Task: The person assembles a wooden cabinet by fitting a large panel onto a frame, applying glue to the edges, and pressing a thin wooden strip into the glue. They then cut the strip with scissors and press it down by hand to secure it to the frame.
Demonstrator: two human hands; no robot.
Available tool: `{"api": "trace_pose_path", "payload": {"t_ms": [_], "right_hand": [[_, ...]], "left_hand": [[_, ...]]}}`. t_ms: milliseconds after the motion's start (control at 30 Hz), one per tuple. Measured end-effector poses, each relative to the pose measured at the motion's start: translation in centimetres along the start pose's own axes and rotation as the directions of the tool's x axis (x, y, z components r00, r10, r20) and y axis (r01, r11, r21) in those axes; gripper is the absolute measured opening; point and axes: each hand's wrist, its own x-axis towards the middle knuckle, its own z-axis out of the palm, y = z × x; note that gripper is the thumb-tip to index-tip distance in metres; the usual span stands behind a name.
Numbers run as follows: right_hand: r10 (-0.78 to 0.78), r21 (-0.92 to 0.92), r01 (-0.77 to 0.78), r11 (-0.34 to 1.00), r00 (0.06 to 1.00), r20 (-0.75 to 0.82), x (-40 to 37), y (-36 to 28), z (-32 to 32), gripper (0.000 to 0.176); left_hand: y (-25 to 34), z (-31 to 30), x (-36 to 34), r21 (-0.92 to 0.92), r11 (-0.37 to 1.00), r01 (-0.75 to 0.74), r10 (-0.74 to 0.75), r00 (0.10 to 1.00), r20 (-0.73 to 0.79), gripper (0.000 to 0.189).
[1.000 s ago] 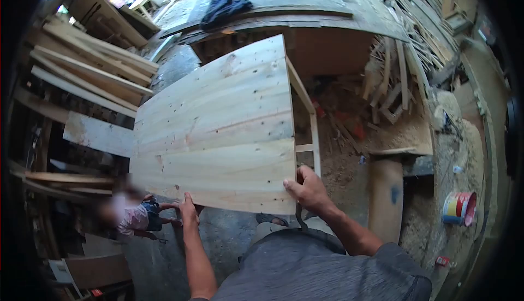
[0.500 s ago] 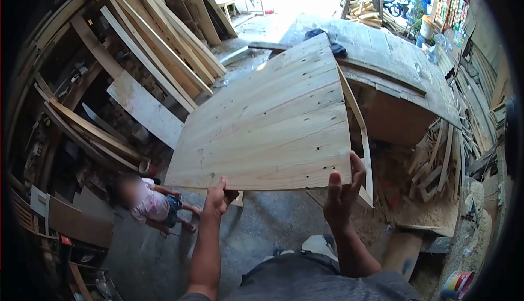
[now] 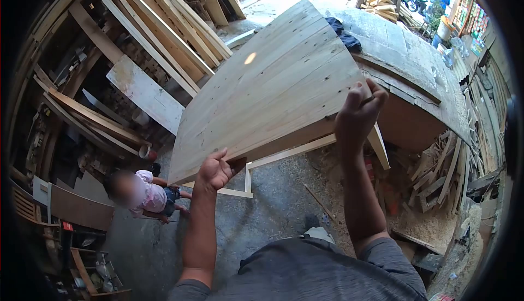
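Observation:
A wooden table (image 3: 267,88) with a plank top dotted with dark knots is tilted up in front of me. Pale legs and rails (image 3: 292,153) show below its near edge. My left hand (image 3: 218,171) grips that edge near the left corner, thumb on top and fingers curled underneath. My right hand (image 3: 360,107) is closed around the right corner, higher than the left; some of its fingers are hidden. Beyond the right corner, a dark cloth (image 3: 344,34) lies on a large workbench (image 3: 406,49).
A person in a pink shirt (image 3: 150,194) stands on the floor close to the table's left corner. Long boards (image 3: 158,28) lean at the upper left. Scrap wood (image 3: 436,164) and sawdust are heaped at the right. A pale panel (image 3: 144,93) rests left of the table.
The table's right side has risen and its top has turned, showing more of the frame beneath. My right hand has moved up with the corner; my left hand is slightly higher.

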Motion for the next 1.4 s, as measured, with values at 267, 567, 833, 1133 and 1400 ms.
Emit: {"api": "trace_pose_path", "payload": {"t_ms": [267,567,833,1133,1400], "right_hand": [[-0.256,-0.173,0.27,0.947,0.962,0.097,-0.9,-1.9,3.1,0.051],[-0.33,0.007,0.335,0.942,0.923,0.201,-3.2,-7.0,6.4,0.066],[-0.344,-0.009,0.351,0.936,0.923,0.175,-6.6,-10.9,12.1,0.052],[-0.428,-0.066,0.441,0.895,0.891,0.154,-12.9,-14.8,15.0,0.045],[-0.509,-0.042,0.521,0.852,0.845,0.164,-16.2,-17.3,16.8,0.038]], "left_hand": [[3.9,-5.5,1.5,-0.053,0.998,-0.029,0.027,0.999,-0.037,0.033],[7.3,-6.2,-1.5,-0.071,0.992,-0.102,0.093,0.987,-0.13,0.032],[10.2,-12.4,-3.0,-0.167,0.986,0.004,0.001,1.0,0.029,0.029],[10.9,-17.5,-5.7,-0.176,0.983,-0.047,0.027,0.994,-0.11,0.03],[9.1,-23.4,-6.8,-0.205,0.978,0.041,-0.036,0.999,0.025,0.048]]}}
